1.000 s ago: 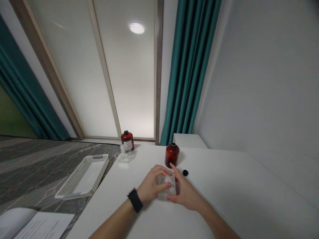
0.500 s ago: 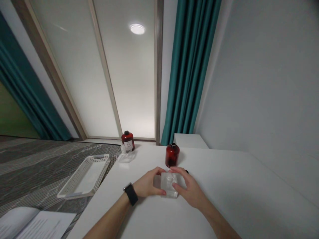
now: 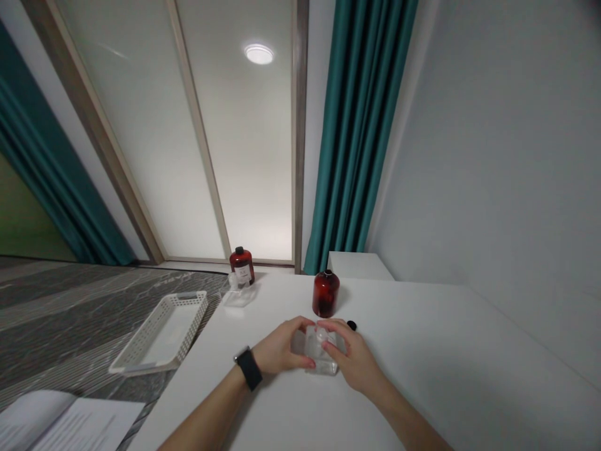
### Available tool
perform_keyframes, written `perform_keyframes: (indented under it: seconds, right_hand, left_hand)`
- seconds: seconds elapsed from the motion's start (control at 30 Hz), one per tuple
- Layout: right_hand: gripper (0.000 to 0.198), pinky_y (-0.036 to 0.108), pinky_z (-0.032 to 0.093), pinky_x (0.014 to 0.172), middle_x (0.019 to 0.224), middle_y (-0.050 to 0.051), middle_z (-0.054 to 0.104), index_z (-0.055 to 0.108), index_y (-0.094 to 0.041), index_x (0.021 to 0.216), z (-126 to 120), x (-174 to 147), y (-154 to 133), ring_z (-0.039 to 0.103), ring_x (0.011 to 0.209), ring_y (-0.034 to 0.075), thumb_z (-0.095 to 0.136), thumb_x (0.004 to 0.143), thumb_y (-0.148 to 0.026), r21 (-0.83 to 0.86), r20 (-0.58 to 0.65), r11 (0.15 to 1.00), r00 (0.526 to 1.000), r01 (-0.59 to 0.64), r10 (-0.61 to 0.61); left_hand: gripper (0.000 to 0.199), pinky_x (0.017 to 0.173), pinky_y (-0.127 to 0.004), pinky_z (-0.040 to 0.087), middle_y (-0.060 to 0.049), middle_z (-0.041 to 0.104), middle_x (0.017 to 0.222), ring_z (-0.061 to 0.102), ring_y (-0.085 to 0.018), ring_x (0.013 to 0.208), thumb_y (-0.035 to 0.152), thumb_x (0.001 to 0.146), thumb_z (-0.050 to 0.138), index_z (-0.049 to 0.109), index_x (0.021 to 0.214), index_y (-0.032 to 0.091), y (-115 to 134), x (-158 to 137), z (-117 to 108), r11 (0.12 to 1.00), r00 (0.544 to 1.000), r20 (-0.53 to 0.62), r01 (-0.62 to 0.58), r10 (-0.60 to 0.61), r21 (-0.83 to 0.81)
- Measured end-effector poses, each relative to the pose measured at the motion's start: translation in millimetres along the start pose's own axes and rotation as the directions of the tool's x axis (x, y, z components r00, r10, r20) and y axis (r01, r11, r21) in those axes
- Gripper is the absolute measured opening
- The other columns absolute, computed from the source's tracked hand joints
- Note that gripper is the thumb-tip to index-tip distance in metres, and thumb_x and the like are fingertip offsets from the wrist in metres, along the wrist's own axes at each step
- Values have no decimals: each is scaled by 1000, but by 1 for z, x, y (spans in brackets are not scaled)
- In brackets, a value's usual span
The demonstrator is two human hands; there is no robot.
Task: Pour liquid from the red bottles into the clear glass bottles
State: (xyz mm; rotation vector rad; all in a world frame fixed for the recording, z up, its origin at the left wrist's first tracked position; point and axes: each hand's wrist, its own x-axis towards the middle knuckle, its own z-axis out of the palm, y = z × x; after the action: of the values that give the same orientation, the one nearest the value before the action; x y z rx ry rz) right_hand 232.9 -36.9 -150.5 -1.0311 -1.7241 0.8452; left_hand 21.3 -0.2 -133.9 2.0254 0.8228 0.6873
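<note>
A clear square bottle (image 3: 322, 364) stands on the white table in front of me, with a rounded clear stopper (image 3: 322, 334) at its top. Curved around the bottle's left side, my left hand (image 3: 282, 346) grips it with thumb in front and fingers behind. My right hand (image 3: 357, 358) closes thumb and fingers on the stopper from the right. Just behind stands a brown-red bottle (image 3: 325, 294) with its neck uncovered. A small black cap (image 3: 352, 326) lies on the table beyond my right hand.
Another brown-red bottle (image 3: 242, 268), labelled and black-capped, stands at the table's far left corner beside a second clear vessel (image 3: 238, 297). Left of the white table (image 3: 451, 376) are a white basket (image 3: 128, 368) and an open book (image 3: 94, 423). A white box (image 3: 360, 265) sits behind.
My right hand's fingers have drawn in closer around the stopper, uncovering more of the black cap. My left hand stays on the clear bottle.
</note>
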Motion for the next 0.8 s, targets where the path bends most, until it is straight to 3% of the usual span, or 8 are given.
perform_keyframes:
  seconds: [0.17,0.3,0.4,0.53,0.67,0.8]
  right_hand:
    - [31,49,35,111,122,8,66,67,-27,115,2,-1,4,52,126,29,60,85,-25,-19,-37,1000,999,-11,10]
    - [31,49,39,107,119,8,67,66,-25,115,0,-1,0,55,121,28,61,85,-27,-30,-44,998,998,-56,55]
    - [35,46,42,106,122,8,65,64,-26,119,-6,-1,-3,57,117,26,63,84,-24,-20,15,1000,1000,-11,12]
    - [43,47,33,114,138,8,57,59,-29,130,-22,-1,-2,49,131,25,65,88,-31,129,142,989,986,73,-91]
    - [34,51,33,113,136,8,60,69,-29,118,-36,1,-2,49,133,26,63,89,-47,248,256,968,966,-37,-28]
    - [40,50,39,109,134,9,62,73,-28,111,-35,3,-6,53,130,27,69,82,-55,292,249,945,966,-147,74]
  left_hand:
    - [63,95,-41,45,-9,65,118,59,-28,106,31,66,84,56,121,19,3,-2,7,995,999,-53,0,5,105]
    - [62,97,-40,46,-9,65,119,60,-27,107,28,69,81,56,124,18,6,-1,8,999,999,-45,-9,11,39]
    - [63,99,-39,45,-9,66,121,60,-26,109,27,69,82,56,126,18,4,1,5,999,1000,-5,-14,13,-46]
    - [70,104,-42,42,-10,64,127,57,-28,115,31,69,84,55,131,17,-2,1,0,996,999,29,-13,16,-84]
    - [68,104,-43,41,-11,64,127,57,-28,115,32,70,82,55,131,18,-2,1,-1,995,998,53,-14,19,-101]
    - [67,104,-42,42,-10,64,126,57,-28,114,32,70,82,56,130,18,2,1,-2,997,999,48,-2,6,-75]
